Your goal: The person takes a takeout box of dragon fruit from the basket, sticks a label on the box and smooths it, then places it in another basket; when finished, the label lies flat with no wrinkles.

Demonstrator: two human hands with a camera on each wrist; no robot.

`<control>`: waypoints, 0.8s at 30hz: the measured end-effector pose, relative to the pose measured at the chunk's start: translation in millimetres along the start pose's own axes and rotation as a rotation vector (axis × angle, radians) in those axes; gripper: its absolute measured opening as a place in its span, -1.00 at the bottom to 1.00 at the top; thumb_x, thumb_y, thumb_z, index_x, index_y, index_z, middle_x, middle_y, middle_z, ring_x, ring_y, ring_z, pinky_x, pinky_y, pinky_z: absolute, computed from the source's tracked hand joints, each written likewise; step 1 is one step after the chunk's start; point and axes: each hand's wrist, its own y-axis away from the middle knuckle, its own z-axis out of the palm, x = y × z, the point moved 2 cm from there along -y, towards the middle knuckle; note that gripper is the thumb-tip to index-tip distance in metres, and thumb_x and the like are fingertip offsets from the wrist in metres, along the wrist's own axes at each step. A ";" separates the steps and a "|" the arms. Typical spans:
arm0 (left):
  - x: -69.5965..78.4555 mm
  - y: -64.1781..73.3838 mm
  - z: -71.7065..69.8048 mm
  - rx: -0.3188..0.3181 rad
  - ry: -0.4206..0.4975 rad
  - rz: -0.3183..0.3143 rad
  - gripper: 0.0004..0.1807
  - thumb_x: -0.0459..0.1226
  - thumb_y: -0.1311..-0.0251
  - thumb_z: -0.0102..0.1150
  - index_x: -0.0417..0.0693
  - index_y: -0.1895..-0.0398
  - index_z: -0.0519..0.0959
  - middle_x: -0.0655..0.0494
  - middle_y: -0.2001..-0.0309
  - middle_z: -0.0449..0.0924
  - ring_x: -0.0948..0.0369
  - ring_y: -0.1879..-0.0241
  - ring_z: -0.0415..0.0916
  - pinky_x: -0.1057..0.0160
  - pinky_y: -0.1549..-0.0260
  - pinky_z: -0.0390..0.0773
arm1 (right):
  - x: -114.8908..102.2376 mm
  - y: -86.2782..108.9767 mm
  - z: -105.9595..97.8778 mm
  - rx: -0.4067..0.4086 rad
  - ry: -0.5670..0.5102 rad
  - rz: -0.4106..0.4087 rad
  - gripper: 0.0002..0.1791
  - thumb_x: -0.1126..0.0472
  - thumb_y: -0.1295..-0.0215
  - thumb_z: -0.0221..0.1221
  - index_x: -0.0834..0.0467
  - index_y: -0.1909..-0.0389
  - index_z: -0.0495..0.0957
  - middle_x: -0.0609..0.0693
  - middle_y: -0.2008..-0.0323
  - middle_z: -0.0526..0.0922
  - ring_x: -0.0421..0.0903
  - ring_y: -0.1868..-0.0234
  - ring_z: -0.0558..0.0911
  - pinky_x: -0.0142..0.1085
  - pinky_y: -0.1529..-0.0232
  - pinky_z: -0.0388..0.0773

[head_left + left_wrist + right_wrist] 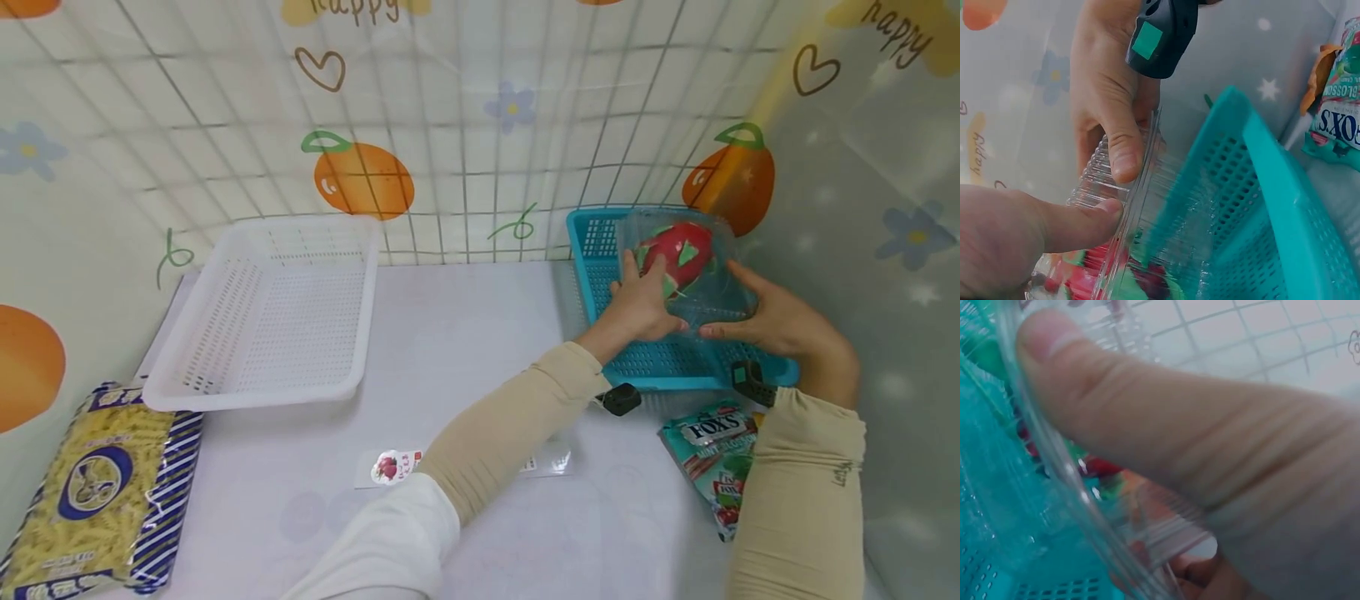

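Both hands hold a clear plastic clamshell box [723, 287] over the teal basket [652, 360] at the back right. Inside the box lies a red dragon fruit [677, 254] with green scales, partly covered by fingers in the head view. My left hand [641, 302] grips the box's left side, its thumb [1088, 225] lying along the rim in the left wrist view. On the opposite side, my right hand [787, 321] grips with the thumb [1116, 412] at the clear rim. Some right fingers are hidden behind the box.
A white basket [363, 325] stands at the left, with a bag of pasta [97, 492] in front of it. A green FOX'S candy bag [708, 458] lies before the teal basket. Beneath the left forearm is a clear strip with a printed label [393, 467]. Printed cloth [465, 167] hangs behind.
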 end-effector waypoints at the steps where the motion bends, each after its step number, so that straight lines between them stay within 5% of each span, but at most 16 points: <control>1: -0.4 1.3 -1.4 -0.004 -0.008 -0.002 0.10 0.10 -0.20 0.39 0.41 -0.66 -0.13 0.13 -0.69 -0.45 -0.07 -0.61 0.00 0.12 -0.33 0.49 | -1.8 0.7 -0.2 0.002 0.001 0.000 0.31 -0.27 -0.31 0.27 0.09 -0.62 -0.52 0.58 -0.54 -0.20 0.67 -0.33 0.19 0.52 -0.20 0.25; 13: -6.7 15.9 -18.9 -0.010 -0.034 0.010 0.07 0.12 -0.25 0.33 0.42 -0.66 -0.17 0.11 -0.68 -0.50 -0.11 -0.62 -0.05 0.06 -0.44 0.36 | -22.4 9.1 -2.2 0.028 0.039 -0.017 0.31 -0.32 -0.29 0.26 0.09 -0.63 -0.49 0.62 -0.49 -0.05 0.57 -0.26 0.32 0.49 -0.17 0.29; 24: -19.8 27.8 -34.2 -0.002 -0.024 0.056 0.07 0.13 -0.26 0.31 0.36 -0.67 -0.17 0.05 -0.68 -0.50 -0.15 -0.62 -0.06 0.04 -0.45 0.35 | -42.2 13.7 -0.5 0.049 0.013 -0.050 0.30 -0.31 -0.29 0.27 0.05 -0.64 -0.46 0.49 -0.58 -0.18 0.58 -0.32 0.25 0.51 -0.20 0.26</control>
